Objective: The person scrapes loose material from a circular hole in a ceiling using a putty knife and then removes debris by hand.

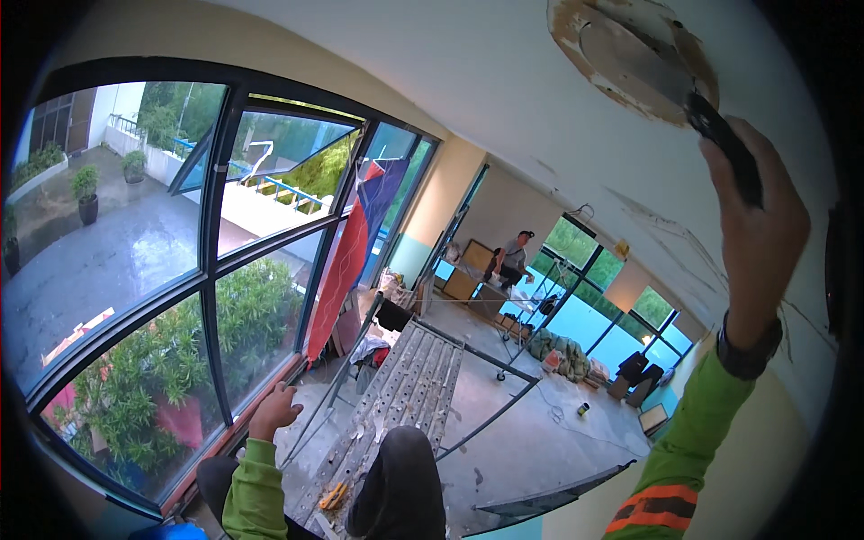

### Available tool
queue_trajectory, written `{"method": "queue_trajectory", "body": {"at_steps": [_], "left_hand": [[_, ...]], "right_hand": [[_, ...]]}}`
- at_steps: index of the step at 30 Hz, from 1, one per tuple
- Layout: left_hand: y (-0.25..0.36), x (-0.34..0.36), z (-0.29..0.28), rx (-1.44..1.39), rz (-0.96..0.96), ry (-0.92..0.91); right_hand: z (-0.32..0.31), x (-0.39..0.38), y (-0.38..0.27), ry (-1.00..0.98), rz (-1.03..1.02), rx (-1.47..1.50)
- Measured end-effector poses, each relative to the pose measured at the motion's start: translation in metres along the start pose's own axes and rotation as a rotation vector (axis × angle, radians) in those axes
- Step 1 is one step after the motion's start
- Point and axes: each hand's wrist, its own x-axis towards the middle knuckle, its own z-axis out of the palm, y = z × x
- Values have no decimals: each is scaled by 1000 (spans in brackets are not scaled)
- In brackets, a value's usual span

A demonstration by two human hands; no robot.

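Scraping is the step in hand, judging by the raised arm: the white ceiling [504, 81] spreads above the fingers, smooth and painted except for a rough round patch [621, 54] where paint and skim have come away to bare grey-brown board with ragged, flaking edges. Well below the fingers a scaffold deck [409, 387] of long perforated metal planks runs away from the person, with slim steel rails beside it. Left of it, the dark-framed window wall [216, 270] curves past wet paving and green shrubs. The right hand [760, 225], in a green sleeve with an orange band, is wrapped tight around the dark handle of a scraper [711, 117], whose flat blade reaches beyond the fingertips and lies against the lower right edge of the patch. The left hand [274, 412] hangs low by the window frame, fingers curled down loosely; whether it grips the rail or only rests there cannot be told. A next stroke would likely call for a shallow blade angle and steady pressure, so that loose flakes lift without gouging the sound board.
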Motion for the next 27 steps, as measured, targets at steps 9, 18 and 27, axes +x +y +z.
{"method": "queue_trajectory", "body": {"at_steps": [9,18,27], "left_hand": [[12,2,-3,-19,-16,-10],[5,11,2,-20,-10,3],[6,10,-2,8,13,-31]], "right_hand": [[-11,6,-8,-84,-85,-133],[-21,10,-20,-64,-34,-133],[-6,9,-24,33,-92,-83]]}}
